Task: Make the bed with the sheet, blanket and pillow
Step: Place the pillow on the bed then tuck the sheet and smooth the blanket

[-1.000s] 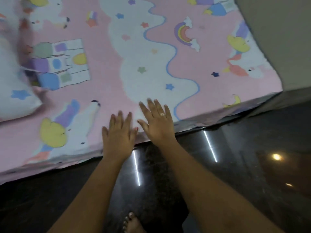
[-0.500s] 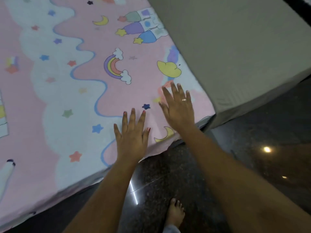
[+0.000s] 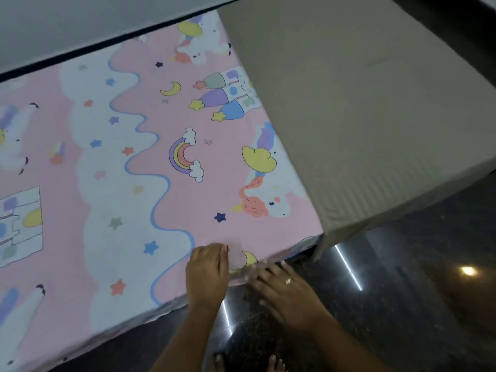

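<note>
The pink sheet [image 3: 188, 200], printed with unicorns, rainbows and stars, lies flat over the low bed. My left hand [image 3: 208, 275] rests on the sheet's near edge beside a yellow moon print, its fingers curled down onto the cloth. My right hand [image 3: 284, 288] is just to the right of it and lower, over the dark floor. Its blurred fingertips touch the edge of the sheet, and a ring shows on one finger. No blanket or pillow is in view that I can name.
A thick beige cloth-covered block [image 3: 362, 116] lies over the right end of the sheet and overhangs the bed's corner. Glossy dark stone floor [image 3: 389, 304] runs along the near side and reflects lights. My bare toes [image 3: 273, 362] show at the bottom. A pale wall [image 3: 80, 22] is behind the bed.
Both hands have drawn back from lying flat on the sheet to its near edge. The left hand's fingers have curled. The view has shifted along the bed and shows more of it.
</note>
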